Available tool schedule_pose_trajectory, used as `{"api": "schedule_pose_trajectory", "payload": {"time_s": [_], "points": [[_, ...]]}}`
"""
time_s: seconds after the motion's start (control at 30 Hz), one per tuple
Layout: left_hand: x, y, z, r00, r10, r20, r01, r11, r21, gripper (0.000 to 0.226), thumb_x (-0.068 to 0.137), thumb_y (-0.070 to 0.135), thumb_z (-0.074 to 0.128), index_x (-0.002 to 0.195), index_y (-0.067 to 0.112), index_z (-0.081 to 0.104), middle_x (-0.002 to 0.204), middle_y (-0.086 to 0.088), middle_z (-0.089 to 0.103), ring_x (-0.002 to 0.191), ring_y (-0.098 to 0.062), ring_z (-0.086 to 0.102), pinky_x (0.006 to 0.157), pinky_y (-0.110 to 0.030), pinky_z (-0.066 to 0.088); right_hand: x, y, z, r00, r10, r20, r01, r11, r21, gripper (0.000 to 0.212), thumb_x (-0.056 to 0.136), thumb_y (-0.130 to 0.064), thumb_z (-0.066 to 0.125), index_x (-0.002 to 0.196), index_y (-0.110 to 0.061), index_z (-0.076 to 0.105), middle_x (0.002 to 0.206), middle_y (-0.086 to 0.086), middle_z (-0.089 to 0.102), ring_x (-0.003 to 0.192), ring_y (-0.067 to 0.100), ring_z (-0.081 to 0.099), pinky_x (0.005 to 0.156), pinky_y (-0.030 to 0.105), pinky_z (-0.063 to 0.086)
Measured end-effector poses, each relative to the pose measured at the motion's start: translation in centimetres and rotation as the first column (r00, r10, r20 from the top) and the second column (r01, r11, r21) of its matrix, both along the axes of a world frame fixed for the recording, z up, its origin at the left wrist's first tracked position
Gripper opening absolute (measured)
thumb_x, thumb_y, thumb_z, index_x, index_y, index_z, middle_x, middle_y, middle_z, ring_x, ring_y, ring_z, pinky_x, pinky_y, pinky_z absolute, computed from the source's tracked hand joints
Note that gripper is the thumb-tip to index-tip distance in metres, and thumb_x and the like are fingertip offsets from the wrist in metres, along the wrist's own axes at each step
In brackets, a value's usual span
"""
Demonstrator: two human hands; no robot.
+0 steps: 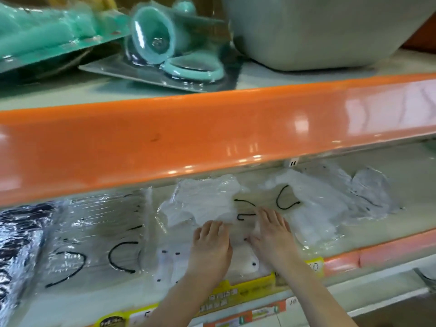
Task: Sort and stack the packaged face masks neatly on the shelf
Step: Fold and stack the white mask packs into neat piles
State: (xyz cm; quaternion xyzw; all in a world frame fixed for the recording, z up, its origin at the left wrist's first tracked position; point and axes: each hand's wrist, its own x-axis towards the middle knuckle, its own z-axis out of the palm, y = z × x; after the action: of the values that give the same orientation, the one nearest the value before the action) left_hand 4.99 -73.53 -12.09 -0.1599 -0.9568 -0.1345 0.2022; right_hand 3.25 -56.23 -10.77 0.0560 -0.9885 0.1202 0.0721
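Clear plastic packs of white face masks with black ear loops lie spread over the lower shelf. My left hand and my right hand lie side by side, palms down, fingers fairly straight, pressing on the white mask pack in the middle. Another mask pack with black loops lies to the left. More white packs lie loosely to the right, partly overlapping. A dark patterned pack sits at the far left.
The orange front lip of the upper shelf overhangs the back of the mask shelf. On top of it stand teal items in blister packs and a grey tub. Yellow price labels line the lower shelf's front edge.
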Motion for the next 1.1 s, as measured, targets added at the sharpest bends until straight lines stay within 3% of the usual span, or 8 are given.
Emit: {"api": "schedule_pose_trajectory", "payload": {"time_s": [0.1, 0.23, 0.47, 0.63, 0.77, 0.83, 0.87, 1.1], "points": [[-0.4, 2.0, 0.0, 1.0, 0.014, -0.026, -0.014, 1.0, 0.0, 0.027, 0.063, 0.014, 0.071, 0.09, 0.013, 0.068, 0.09, -0.002, 0.066, 0.085, -0.025, 0.065, 0.065, -0.036, 0.052, -0.2, 0.6, -0.8, 0.997, -0.032, 0.071, 0.036, 0.998, -0.055, 0.073, 0.084, -0.044, 0.062, 0.143, -0.011, 0.037, 0.14, 0.005, 0.044, 0.13, 0.027, 0.04, 0.11, 0.037, 0.03], [-0.3, 3.6, 0.1, 1.0, 0.016, -0.007, -0.016, 1.0, -0.006, 0.032, 0.059, 0.019, 0.079, 0.088, 0.012, 0.068, 0.092, -0.002, 0.067, 0.087, -0.024, 0.065, 0.067, -0.034, 0.053, -0.2, 0.6, -1.8, 0.996, -0.039, -0.074, 0.038, 0.999, -0.017, 0.065, 0.061, -0.039, 0.085, 0.112, -0.006, 0.064, 0.096, 0.007, 0.068, 0.088, 0.029, 0.065, 0.077, 0.037, 0.054], [-0.2, 4.3, -0.5, 0.999, 0.05, -0.004, -0.05, 0.998, 0.03, 0.043, 0.051, 0.019, 0.089, 0.088, 0.014, 0.068, 0.089, -0.003, 0.066, 0.084, -0.024, 0.064, 0.066, -0.034, 0.053, 0.0, 0.4, -1.7, 0.959, 0.006, -0.282, -0.007, 1.0, -0.004, 0.033, 0.05, -0.023, 0.088, 0.074, -0.018, 0.065, 0.073, -0.001, 0.059, 0.068, 0.024, 0.06, 0.058, 0.034, 0.048], [-0.4, 3.9, -0.2, 0.995, 0.009, -0.101, -0.003, 0.998, 0.055, 0.035, 0.057, 0.015, 0.087, 0.088, 0.017, 0.069, 0.087, 0.003, 0.066, 0.082, -0.02, 0.065, 0.096, -0.04, 0.039, 0.3, 0.7, -1.9, 0.929, 0.075, -0.364, -0.093, 0.995, -0.033, 0.011, 0.067, -0.026, 0.064, 0.077, -0.022, 0.065, 0.079, -0.005, 0.058, 0.074, 0.02, 0.058, 0.066, 0.032, 0.044], [-1.4, 3.3, 0.9, 0.985, -0.035, -0.166, 0.042, 0.998, 0.041, 0.02, 0.063, 0.013, 0.081, 0.076, 0.018, 0.067, 0.076, 0.005, 0.063, 0.07, -0.02, 0.059, 0.071, -0.029, 0.038, 0.8, 0.4, -1.1, 0.912, 0.087, -0.4, -0.137, 0.986, -0.099, 0.022, 0.076, -0.025, 0.046, 0.082, -0.021, 0.066, 0.083, -0.006, 0.06, 0.078, 0.019, 0.058, 0.069, 0.031, 0.044], [-1.8, 2.8, 1.6, 0.973, -0.048, -0.225, 0.049, 0.999, 0.003, 0.004, 0.075, 0.016, 0.063, 0.071, 0.016, 0.064, 0.071, 0.004, 0.06, 0.065, -0.021, 0.058, 0.058, -0.028, 0.039, 1.0, 0.2, -0.8, 0.894, 0.072, -0.442, -0.137, 0.984, -0.116, 0.021, 0.078, -0.022, 0.046, 0.083, -0.02, 0.067, 0.082, -0.006, 0.061, 0.077, 0.019, 0.058, 0.068, 0.032, 0.046], [-2.0, 2.6, 2.0, 0.969, -0.04, -0.245, 0.04, 0.999, -0.005, 0.014, 0.079, 0.019, 0.053, 0.07, 0.015, 0.063, 0.07, 0.003, 0.059, 0.064, -0.021, 0.057, 0.054, -0.028, 0.04, 1.0, 0.1, -0.6, 0.888, 0.07, -0.454, -0.134, 0.985, -0.109, 0.021, 0.078, -0.02, 0.047, 0.084, -0.02, 0.067, 0.083, -0.005, 0.061, 0.077, 0.019, 0.059, 0.067, 0.032, 0.047], [-2.3, -1.2, 3.6, 0.953, 0.023, -0.303, -0.035, 0.999, -0.037, 0.022, 0.084, 0.02, 0.047, 0.068, 0.014, 0.061, 0.065, 0.003, 0.058, 0.059, -0.021, 0.056, 0.055, -0.032, 0.042, 0.4, -0.3, -0.2, 0.892, 0.02, -0.453, -0.067, 0.994, -0.089, 0.024, 0.064, -0.005, 0.059, 0.081, -0.018, 0.07, 0.081, -0.004, 0.066, 0.072, 0.021, 0.065, 0.063, 0.034, 0.051]]}}
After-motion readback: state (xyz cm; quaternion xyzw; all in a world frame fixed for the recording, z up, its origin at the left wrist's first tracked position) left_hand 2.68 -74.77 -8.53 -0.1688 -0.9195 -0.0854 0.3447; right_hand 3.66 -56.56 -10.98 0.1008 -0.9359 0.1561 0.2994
